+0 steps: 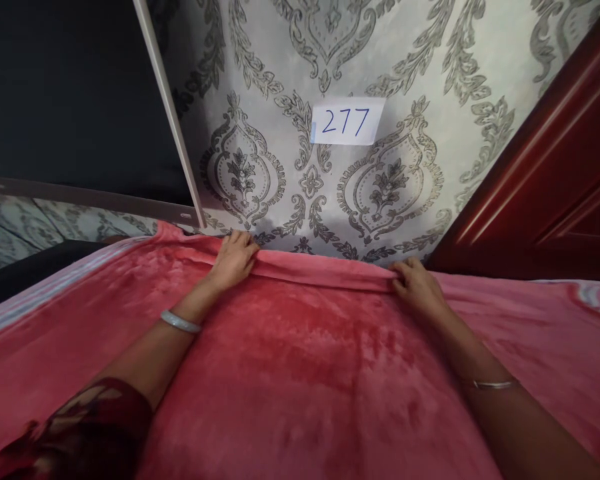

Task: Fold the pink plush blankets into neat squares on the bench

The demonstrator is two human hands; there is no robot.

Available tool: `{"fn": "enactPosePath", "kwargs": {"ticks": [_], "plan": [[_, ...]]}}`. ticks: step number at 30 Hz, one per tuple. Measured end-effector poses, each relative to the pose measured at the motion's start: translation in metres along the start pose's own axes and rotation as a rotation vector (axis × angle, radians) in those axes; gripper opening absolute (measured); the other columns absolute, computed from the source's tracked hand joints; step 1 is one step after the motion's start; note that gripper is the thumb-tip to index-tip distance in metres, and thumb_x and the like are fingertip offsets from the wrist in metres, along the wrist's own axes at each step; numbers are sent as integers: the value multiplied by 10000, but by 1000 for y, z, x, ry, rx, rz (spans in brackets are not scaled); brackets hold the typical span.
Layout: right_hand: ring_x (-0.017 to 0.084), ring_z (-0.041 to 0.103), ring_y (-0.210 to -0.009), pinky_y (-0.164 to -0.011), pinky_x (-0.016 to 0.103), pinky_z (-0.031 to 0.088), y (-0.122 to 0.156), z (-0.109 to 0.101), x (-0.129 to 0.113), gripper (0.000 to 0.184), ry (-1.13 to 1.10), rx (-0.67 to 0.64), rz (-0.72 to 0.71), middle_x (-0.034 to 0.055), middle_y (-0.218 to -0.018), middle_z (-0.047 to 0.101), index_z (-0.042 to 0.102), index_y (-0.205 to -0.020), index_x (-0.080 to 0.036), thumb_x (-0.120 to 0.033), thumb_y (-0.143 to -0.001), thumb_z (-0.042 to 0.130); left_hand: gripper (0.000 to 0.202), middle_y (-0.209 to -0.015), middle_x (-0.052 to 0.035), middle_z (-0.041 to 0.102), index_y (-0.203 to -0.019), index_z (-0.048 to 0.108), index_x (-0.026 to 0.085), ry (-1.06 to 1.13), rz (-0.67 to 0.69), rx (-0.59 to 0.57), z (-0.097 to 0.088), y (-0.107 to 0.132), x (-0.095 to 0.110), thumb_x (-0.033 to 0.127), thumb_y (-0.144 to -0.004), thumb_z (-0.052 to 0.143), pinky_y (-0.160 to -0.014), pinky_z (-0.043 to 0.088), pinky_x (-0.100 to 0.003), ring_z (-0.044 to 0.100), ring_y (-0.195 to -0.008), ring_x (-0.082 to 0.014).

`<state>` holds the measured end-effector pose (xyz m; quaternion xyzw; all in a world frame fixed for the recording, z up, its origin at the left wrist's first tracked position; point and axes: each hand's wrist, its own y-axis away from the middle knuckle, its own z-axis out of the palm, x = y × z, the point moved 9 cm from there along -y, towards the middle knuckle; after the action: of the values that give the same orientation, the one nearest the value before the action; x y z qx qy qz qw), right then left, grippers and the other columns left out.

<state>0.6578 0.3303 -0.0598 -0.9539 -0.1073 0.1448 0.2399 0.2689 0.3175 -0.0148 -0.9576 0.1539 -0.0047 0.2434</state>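
Observation:
A plush red blanket (305, 360) covers the bed in front of me, its far edge folded into a ridge along the wall. My left hand (235, 257) rests on that folded edge with its fingers curled over it. My right hand (415, 283) grips the same edge further right, fingers closed on the fabric. A pale bangle sits on my left wrist and a thin silver one on my right. Both arms stretch forward across the blanket.
Patterned grey wallpaper (380, 60) rises right behind the bed, with a white paper label (347, 121) reading 277 stuck on it. A dark red wooden door (555, 180) stands at the right. A dark window with a pale frame (170, 113) is at the left.

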Motion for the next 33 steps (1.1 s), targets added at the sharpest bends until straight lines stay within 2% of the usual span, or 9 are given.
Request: {"fn": "enactPosePath", "kwargs": {"ticks": [3, 7, 10, 14, 16, 19, 25, 30, 33], "plan": [[207, 581, -718, -594, 316, 410, 4, -25, -3, 286, 77, 190, 113, 97, -979, 615, 733, -1045, -235, -295, -864, 520, 280, -1136, -157, 643, -1067, 724, 208, -54, -188, 45, -6, 2, -14, 242, -908, 497, -916, 444, -464, 561, -1116, -351], [237, 623, -725, -640, 327, 451, 5, -17, 3, 283, -1, 201, 181, 73, -817, 678, 717, -1039, -239, -311, -872, 500, 367, -1043, -110, 729, -1230, 667, 190, 129, -417, 0, 12, 7, -38, 244, -945, 441, -878, 496, -388, 669, -1005, -296], [274, 683, -850, -766, 373, 525, 2, 6, 16, 352, -154, 152, 198, 100, -921, 737, 692, -1127, -198, -309, -881, 466, 476, -1263, -128, 690, -1391, 542, 134, 309, -305, 6, 30, 3, -35, 218, -930, 456, -1002, 487, -350, 649, -1148, -257], [318, 637, -1171, -962, 429, 521, -1, 32, 25, 649, -186, 69, 137, 172, -1336, 646, 484, -1461, -126, -286, -834, 542, 819, -1569, -185, 436, -1589, 242, 101, 263, -177, -86, 52, 5, -30, 254, -868, 598, -1187, 351, -406, 434, -1431, -293], [339, 611, -1218, -993, 455, 507, -1, 38, 29, 709, -103, 34, 138, 195, -1386, 608, 416, -1516, -112, -303, -848, 557, 728, -1586, -193, 406, -1564, 331, 123, 161, -215, -143, 60, 9, -36, 315, -904, 570, -1225, 270, -496, 366, -1473, -330], [349, 611, -1214, -1026, 512, 478, 1, 47, 30, 555, 17, -79, 117, 194, -1321, 651, 534, -1439, -146, -380, -938, 482, 557, -1612, -154, 381, -1484, 488, 201, 100, -211, -283, 73, 13, -38, 440, -984, 427, -1223, 178, -614, 298, -1507, -342], [364, 381, -1450, -1076, 715, 348, 10, 64, 30, 550, 137, -361, 163, 133, -1575, 439, 494, -1497, -270, -495, -1013, 361, 650, -1643, -136, 330, -1551, 405, 240, 51, -315, -465, 84, 19, -46, 567, -996, 312, -1187, 176, -682, 242, -1525, -376], [318, 291, -1499, -1136, 689, 270, 13, 61, 21, 578, 144, -420, 201, 109, -1634, 343, 403, -1556, -273, -508, -1033, 334, 737, -1678, -116, 245, -1582, 350, 245, -32, -475, -516, 76, 21, -58, 634, -962, 268, -1175, 178, -703, 186, -1528, -435], [303, 383, -1447, -1145, 596, 317, 6, 51, 21, 523, 88, -338, 198, 102, -1570, 456, 500, -1494, -267, -466, -1023, 390, 751, -1690, -91, 209, -1596, 311, 246, -64, -476, -533, 75, 18, -60, 629, -964, 175, -1160, 191, -713, 180, -1529, -433]]}}
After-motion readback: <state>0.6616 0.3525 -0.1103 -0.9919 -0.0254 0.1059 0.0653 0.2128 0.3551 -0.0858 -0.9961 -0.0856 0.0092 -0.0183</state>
